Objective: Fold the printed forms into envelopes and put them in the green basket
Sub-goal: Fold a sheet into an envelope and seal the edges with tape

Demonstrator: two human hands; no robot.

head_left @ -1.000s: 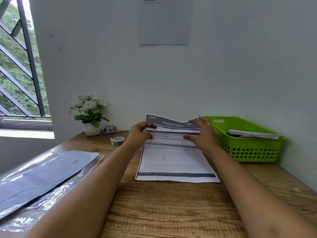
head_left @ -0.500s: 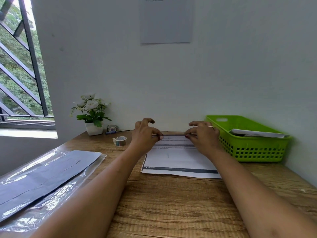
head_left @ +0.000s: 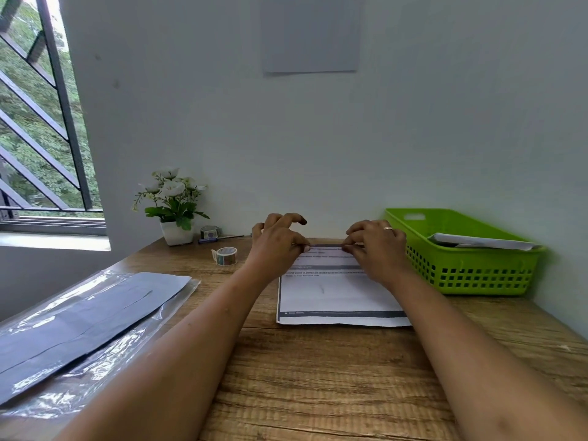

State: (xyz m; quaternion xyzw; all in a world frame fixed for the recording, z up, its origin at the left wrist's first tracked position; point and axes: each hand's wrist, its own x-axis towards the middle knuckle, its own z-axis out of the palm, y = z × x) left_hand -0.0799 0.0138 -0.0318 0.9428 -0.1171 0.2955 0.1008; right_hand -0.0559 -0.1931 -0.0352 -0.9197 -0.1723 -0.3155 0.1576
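Note:
A printed form (head_left: 337,294) lies flat on the wooden desk (head_left: 318,377) in front of me, with its far edge folded over toward me. My left hand (head_left: 276,246) pinches and presses the left end of that fold with thumb and forefinger. At the fold's right end my right hand (head_left: 377,249), wearing a ring, presses down the same way. The green basket (head_left: 467,275) stands just right of the form, against the wall, with a folded white paper (head_left: 480,241) inside it.
A stack of dark sheets in a clear plastic sleeve (head_left: 79,326) lies at the left. A tape roll (head_left: 226,256), a second roll (head_left: 209,232), a pen (head_left: 219,239) and a potted white flower (head_left: 173,208) stand at the back left. The wall is close behind.
The form's top edge, held up a second ago, has been folded down toward me and pressed flat. Both hands now rest on the crease.

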